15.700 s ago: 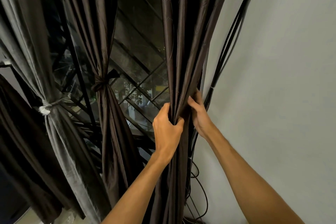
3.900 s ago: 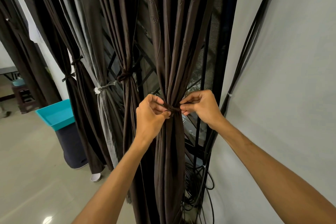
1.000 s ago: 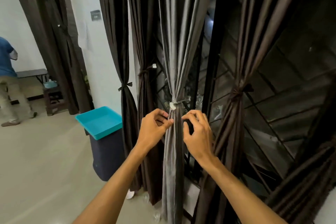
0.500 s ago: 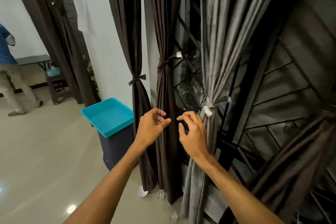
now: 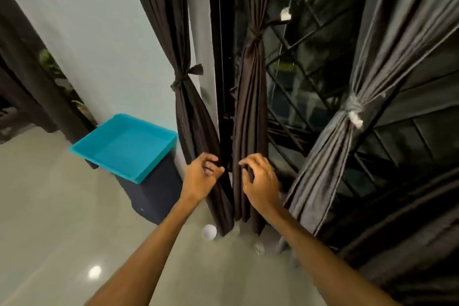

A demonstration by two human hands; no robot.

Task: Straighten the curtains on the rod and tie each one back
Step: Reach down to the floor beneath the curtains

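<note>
Two dark brown curtains hang side by side in front of me. The left brown curtain (image 5: 191,117) is cinched by a knotted brown tie (image 5: 184,79). The middle brown curtain (image 5: 250,97) is gathered higher up by its own tie (image 5: 254,33). To the right a grey curtain (image 5: 323,156) is bound with a grey and white tie (image 5: 354,110). My left hand (image 5: 202,177) hovers with loosely curled fingers at the left curtain's lower edge. My right hand (image 5: 260,181) has its fingers spread in front of the middle curtain. Neither hand holds fabric.
A dark bin (image 5: 154,196) with a teal lid (image 5: 124,146) stands just left of the curtains. A small white round object (image 5: 210,232) lies on the tiled floor at the curtain hems. A black window grille (image 5: 310,57) is behind; another dark curtain (image 5: 409,236) hangs at lower right.
My view has swung left and down from the grey curtain to the two brown ones. Both hands have travelled along in the same raised pose, holding nothing.
</note>
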